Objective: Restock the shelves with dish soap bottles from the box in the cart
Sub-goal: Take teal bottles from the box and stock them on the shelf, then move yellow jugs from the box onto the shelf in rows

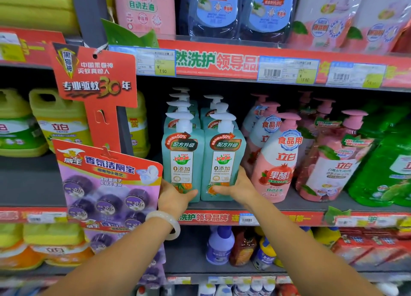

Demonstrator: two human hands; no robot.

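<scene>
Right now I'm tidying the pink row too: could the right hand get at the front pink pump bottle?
Probably yes: the right hand grips the right teal bottle, and the front pink pump bottle stands right beside it at the shelf edge, nothing in front.

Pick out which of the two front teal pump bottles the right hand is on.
The right-hand front teal bottle, next to the pink bottles; the right hand holds its base. The left hand holds the other front bottle.
</scene>
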